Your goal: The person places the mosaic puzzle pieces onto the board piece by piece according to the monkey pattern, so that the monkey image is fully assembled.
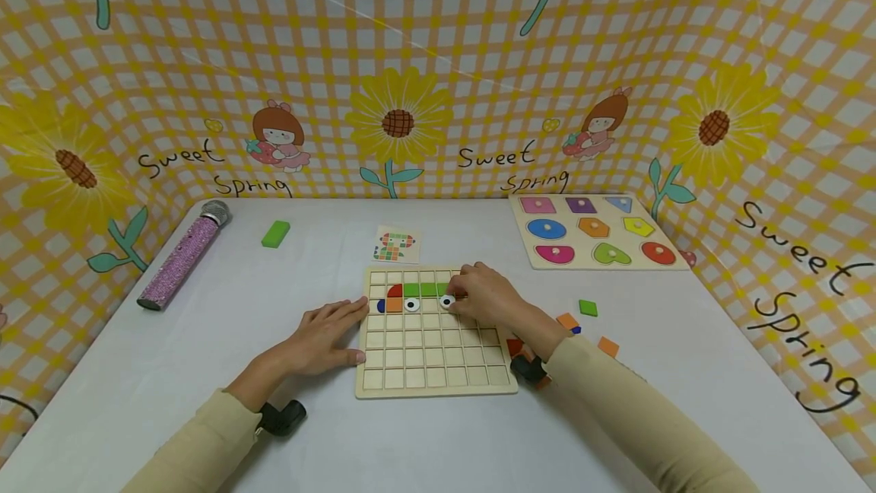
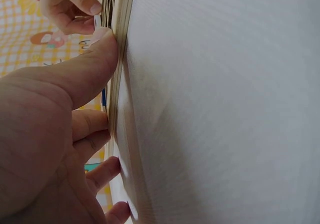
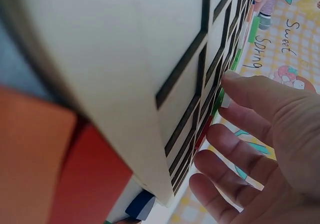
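Note:
A wooden grid board [image 1: 438, 357] lies on the white table. My left hand [image 1: 316, 340] rests against its left edge, fingers extended and thumb apart, also seen in the left wrist view with the thumb [image 2: 95, 59] on the rim. My right hand [image 1: 491, 297] pinches a white eye tile [image 1: 447, 302] with a black dot over the upper part of the grid. Another eye tile [image 1: 411, 305] sits in a cell, beside an orange square [image 1: 394, 305], a blue rounded piece [image 1: 381, 306] and a red quarter-round [image 1: 395, 291]. Green squares [image 1: 429, 290] run along the row above.
A pattern card [image 1: 397, 245] lies behind the board. Loose tiles, among them a green one [image 1: 588, 308] and an orange one [image 1: 608, 347], lie at right, some partly under the right wrist. Farther off are a shape puzzle [image 1: 595, 253], a green block [image 1: 276, 234] and a glittery microphone [image 1: 181, 261].

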Available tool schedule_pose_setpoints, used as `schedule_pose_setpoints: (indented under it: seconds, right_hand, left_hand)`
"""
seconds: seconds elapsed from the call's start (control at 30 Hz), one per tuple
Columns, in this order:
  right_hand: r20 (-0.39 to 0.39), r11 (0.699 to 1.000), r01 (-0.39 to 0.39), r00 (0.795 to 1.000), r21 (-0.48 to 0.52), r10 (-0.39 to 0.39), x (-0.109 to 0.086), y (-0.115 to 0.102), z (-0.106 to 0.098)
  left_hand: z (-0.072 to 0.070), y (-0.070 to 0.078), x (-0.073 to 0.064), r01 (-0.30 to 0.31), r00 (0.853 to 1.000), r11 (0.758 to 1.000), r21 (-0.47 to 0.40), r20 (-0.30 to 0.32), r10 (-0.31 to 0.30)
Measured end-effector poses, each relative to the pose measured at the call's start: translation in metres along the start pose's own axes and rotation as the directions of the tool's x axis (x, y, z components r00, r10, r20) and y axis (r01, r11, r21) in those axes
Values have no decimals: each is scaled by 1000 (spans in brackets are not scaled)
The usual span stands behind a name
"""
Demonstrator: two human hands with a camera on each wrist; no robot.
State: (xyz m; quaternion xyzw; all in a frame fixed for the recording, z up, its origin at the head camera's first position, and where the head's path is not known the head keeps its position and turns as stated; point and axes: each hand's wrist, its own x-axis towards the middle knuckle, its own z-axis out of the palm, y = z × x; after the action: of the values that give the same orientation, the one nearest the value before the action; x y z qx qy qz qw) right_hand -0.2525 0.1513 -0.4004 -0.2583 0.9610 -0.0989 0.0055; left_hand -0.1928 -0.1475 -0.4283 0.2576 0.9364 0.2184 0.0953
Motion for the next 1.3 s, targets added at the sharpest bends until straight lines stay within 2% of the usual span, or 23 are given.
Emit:
schedule_pose_setpoints:
  seconds: [0.4,0.67,0.83,1.0,1.3]
  right_hand:
    - [2,1000,9,1000,-4,-9,0,-1,2]
    - [-20,997,-53,998,53,54,-5,1,-7]
    - [-76,994,-31,996,105,39,-17,9,-21]
    - [-132,993,-34,990,112,49,-33,26,-34]
    - [-96,989,-110,988,103,120,-65,56,-42]
  left_hand:
    - [0,-1,-1,0,1000,1000,5,-2,0]
    - [2,-1,-1,-7,1000,1000,0,5,7]
    - [1,0,-1,-12,1000,1000,4,-1,12]
    - [0,1,0,-10,1000,1000,3,-5,10]
    - [0,-1,0,0,1000,1000,6,4,0]
